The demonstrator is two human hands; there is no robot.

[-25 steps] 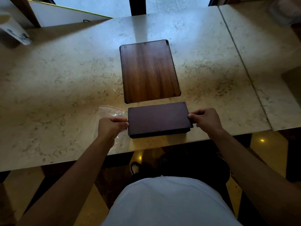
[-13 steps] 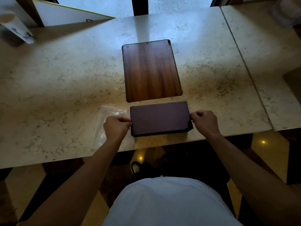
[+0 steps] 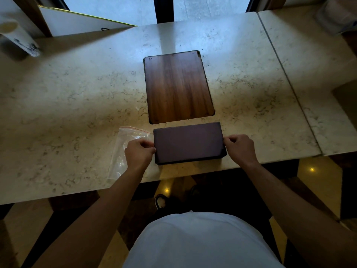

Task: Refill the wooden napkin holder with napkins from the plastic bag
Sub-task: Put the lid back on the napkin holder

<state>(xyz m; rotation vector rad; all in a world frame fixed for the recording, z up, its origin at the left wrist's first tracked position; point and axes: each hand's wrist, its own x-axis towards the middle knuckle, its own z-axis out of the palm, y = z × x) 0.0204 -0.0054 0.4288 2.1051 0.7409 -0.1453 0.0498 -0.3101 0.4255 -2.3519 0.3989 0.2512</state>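
Observation:
A flat wooden napkin holder (image 3: pixel 178 86) with rounded corners lies in the middle of the marble table (image 3: pixel 77 103). Just in front of it, near the table's front edge, sits a dark purple napkin stack (image 3: pixel 188 143). My left hand (image 3: pixel 139 151) pinches the stack's left short end and my right hand (image 3: pixel 239 148) pinches its right short end. A clear plastic bag (image 3: pixel 123 147) with a red zip strip lies flat on the table, partly under my left hand and wrist.
A white paper cup (image 3: pixel 17 35) stands at the far left and a white board (image 3: pixel 77 24) leans behind it. A seam (image 3: pixel 289 84) separates a second slab on the right. A pale wrapped object (image 3: pixel 338 14) sits far right.
Hardly anything differs. Both hands stay at the ends of the napkin stack, which rests in the same spot below the wooden holder. Only the view has shifted slightly.

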